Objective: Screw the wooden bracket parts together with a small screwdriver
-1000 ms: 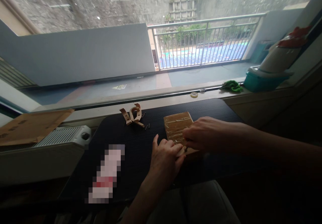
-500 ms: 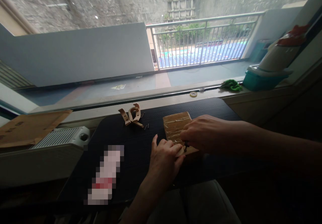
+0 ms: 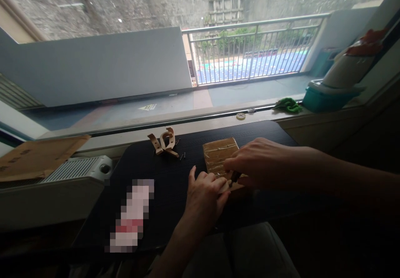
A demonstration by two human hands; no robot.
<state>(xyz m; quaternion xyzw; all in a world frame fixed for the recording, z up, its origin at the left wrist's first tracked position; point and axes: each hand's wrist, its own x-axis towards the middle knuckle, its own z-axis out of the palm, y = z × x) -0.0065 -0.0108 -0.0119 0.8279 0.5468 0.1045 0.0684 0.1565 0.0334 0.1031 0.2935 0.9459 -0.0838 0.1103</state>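
A flat wooden board (image 3: 219, 155) with thin pieces laid across it lies on the black table (image 3: 175, 203). My left hand (image 3: 203, 194) is curled, its fingertips pressing on the board's near left corner. My right hand (image 3: 254, 163) reaches in from the right with fingers pinched on a small dark tool or screw at the board's near edge; what it holds is too small to name. Small wooden parts (image 3: 164, 141) and a few dark screws (image 3: 183, 156) lie farther back on the table.
A pixelated white-and-red object (image 3: 131, 216) lies at the table's left. A radiator-like unit (image 3: 75, 169) and cardboard (image 3: 37, 155) stand left. On the window sill are a tape roll (image 3: 240, 116), green cloth (image 3: 289, 105) and a teal tub (image 3: 328, 98).
My right hand has shifted slightly along the board's near edge, its pinch still on the small dark item. My left hand stays pressed on the corner.
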